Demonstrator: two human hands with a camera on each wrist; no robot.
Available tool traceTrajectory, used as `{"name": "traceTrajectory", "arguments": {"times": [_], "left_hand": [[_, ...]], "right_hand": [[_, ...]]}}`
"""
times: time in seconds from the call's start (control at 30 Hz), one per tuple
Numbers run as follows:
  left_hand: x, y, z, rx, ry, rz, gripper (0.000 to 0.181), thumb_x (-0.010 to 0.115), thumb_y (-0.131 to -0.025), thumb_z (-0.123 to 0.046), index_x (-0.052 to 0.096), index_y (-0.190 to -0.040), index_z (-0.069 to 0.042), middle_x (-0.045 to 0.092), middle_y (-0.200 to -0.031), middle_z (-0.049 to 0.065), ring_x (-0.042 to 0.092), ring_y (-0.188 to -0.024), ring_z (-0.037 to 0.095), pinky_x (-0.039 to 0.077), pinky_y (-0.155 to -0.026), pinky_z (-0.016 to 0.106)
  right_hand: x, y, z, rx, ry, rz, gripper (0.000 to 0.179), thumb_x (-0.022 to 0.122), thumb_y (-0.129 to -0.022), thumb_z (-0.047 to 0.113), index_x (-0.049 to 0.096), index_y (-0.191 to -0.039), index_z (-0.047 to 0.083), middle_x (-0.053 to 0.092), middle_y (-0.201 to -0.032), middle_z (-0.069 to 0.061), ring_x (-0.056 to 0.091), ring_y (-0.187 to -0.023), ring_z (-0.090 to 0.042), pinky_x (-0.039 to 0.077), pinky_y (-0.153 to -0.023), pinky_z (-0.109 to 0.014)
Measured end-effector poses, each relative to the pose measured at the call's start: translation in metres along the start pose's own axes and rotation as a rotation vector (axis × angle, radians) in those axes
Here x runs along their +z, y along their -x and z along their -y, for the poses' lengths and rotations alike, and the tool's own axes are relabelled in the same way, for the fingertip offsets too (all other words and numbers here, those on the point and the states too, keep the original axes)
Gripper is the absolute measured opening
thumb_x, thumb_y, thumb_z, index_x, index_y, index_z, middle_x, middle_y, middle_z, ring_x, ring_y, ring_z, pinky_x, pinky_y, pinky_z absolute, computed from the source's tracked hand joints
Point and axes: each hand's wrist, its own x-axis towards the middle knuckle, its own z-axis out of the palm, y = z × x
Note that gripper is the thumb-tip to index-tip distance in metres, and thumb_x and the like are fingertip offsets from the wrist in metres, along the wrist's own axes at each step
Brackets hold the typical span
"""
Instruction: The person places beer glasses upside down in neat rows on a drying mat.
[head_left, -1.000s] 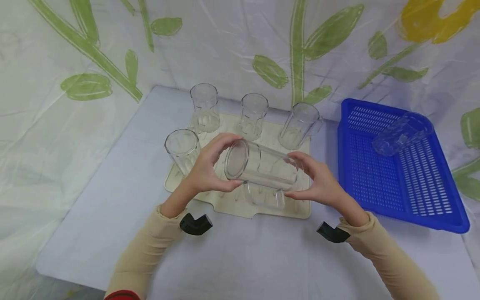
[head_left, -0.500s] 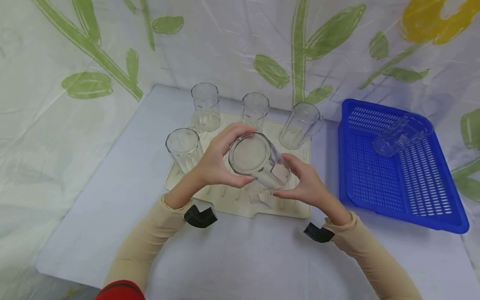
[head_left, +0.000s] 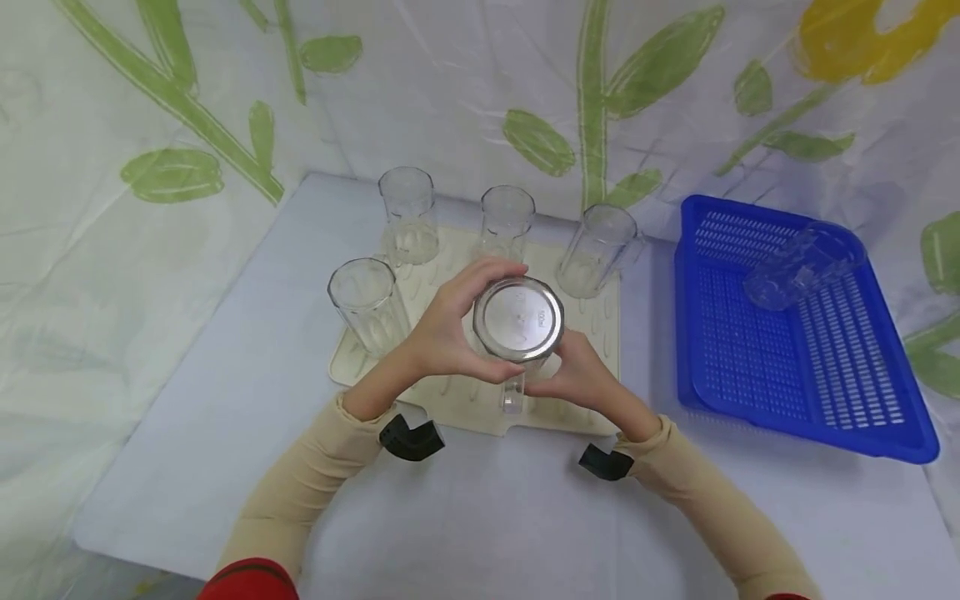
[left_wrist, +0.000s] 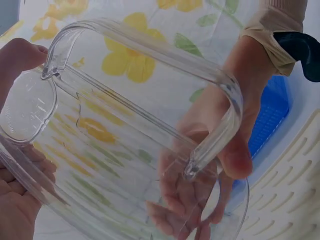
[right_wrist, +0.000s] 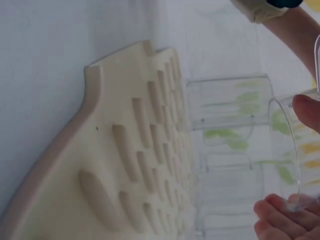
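A clear glass mug (head_left: 519,318) is held above a cream ridged drying mat (head_left: 465,412), its round base turned toward the head camera. My left hand (head_left: 457,329) grips it round the base end, thumb below and fingers above. Behind it, my right hand (head_left: 576,375) holds the rim end. The handle (left_wrist: 150,45) arches across the left wrist view and points toward the body in the head view. In the right wrist view, the mug's open rim (right_wrist: 287,150) lies between the right thumb and fingers.
Several clear mugs stand on the mat, including a left one (head_left: 367,300) and a back right one (head_left: 597,250). A blue plastic basket (head_left: 750,367) at the right holds another mug (head_left: 798,267) lying tilted. A flowered sheet (head_left: 450,100) hangs behind the table.
The held mug has swung from lying sideways to base toward the head camera. The right hand has moved left, behind the mug; the left has shifted slightly right.
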Motion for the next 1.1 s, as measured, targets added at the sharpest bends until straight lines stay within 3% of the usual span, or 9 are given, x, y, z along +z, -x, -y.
{"name": "traceTrajectory", "arguments": {"times": [0.33,0.6,0.87,1.1], "left_hand": [[0.004,0.012,0.008,-0.082,0.02,-0.001,0.081,0.082,-0.047,-0.015,0.047,-0.116,0.009,0.051,-0.111,0.014,0.047,-0.101,0.023,0.039,-0.088,0.036],[0.006,0.019,0.01,-0.087,0.005,-0.06,0.08,0.082,-0.047,-0.016,0.048,-0.116,0.006,0.05,-0.113,0.015,0.045,-0.105,0.024,0.038,-0.089,0.037],[0.003,0.018,0.015,-0.067,-0.044,-0.095,0.079,0.082,-0.048,-0.02,0.049,-0.116,0.007,0.052,-0.111,0.013,0.047,-0.103,0.023,0.039,-0.088,0.037],[-0.002,0.013,0.019,-0.08,-0.08,-0.1,0.079,0.083,-0.048,-0.013,0.049,-0.116,0.007,0.052,-0.112,0.016,0.048,-0.103,0.023,0.039,-0.087,0.035]], "right_hand": [[0.015,-0.001,-0.006,0.099,-0.01,0.017,0.073,0.08,-0.061,0.0,0.042,-0.123,-0.009,0.05,-0.119,-0.021,0.045,-0.112,-0.029,0.036,-0.093,-0.038],[0.017,0.0,-0.009,0.1,-0.021,0.025,0.076,0.079,-0.062,-0.001,0.039,-0.126,-0.009,0.046,-0.125,-0.021,0.041,-0.117,-0.03,0.034,-0.095,-0.037],[0.014,0.0,-0.01,0.156,-0.079,0.082,0.083,0.072,-0.068,-0.008,0.023,-0.135,-0.01,0.03,-0.137,-0.024,0.03,-0.124,-0.032,0.029,-0.098,-0.034],[0.012,0.009,-0.026,0.17,-0.034,0.101,0.079,0.07,-0.075,-0.001,0.023,-0.137,-0.005,0.044,-0.127,-0.022,0.044,-0.113,-0.034,0.034,-0.094,-0.045]]}}
